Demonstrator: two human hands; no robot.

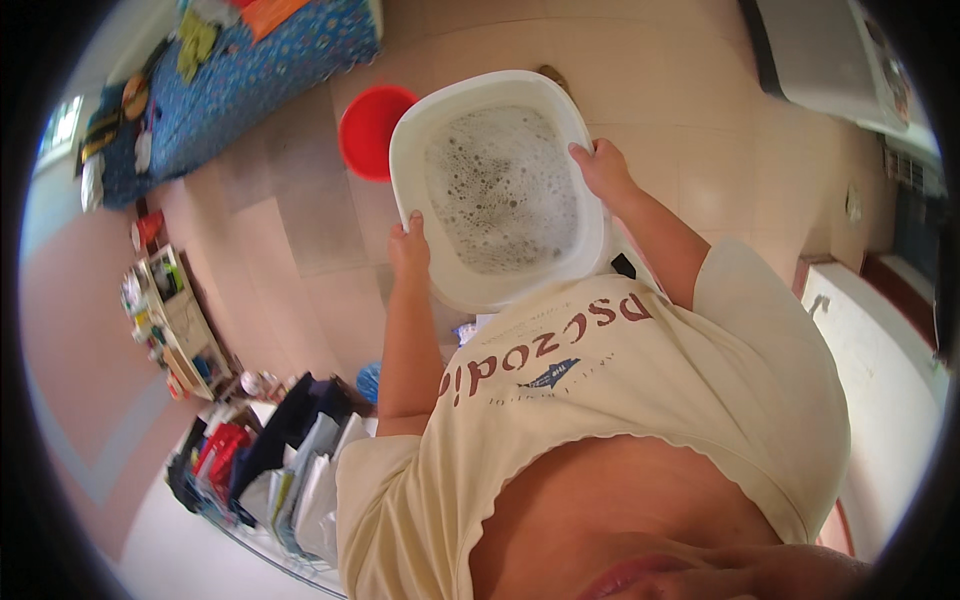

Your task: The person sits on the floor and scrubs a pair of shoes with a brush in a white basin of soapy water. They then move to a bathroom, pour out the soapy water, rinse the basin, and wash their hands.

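A white plastic basin [420, 255] is held up in front of my chest, with foamy, greyish soapy water [506, 187] inside. My left hand [409, 244] grips its rim at the left side, the thumb over the edge. At the upper right side of the rim, my right hand [602, 171] holds on in the same way, its thumb on top. The fingers of both hands are hidden under the basin. Partly covered by the basin, a red plastic bucket or basin [366, 135] stands on the floor beyond my left hand.
A blue patterned cover [262, 90] lies over furniture at the upper left. A small shelf unit [191, 322] and a rack of clothes and bags [300, 450] stand on the left. At the upper right is a grey appliance [817, 60]; a white low wall [862, 322] lies below it.
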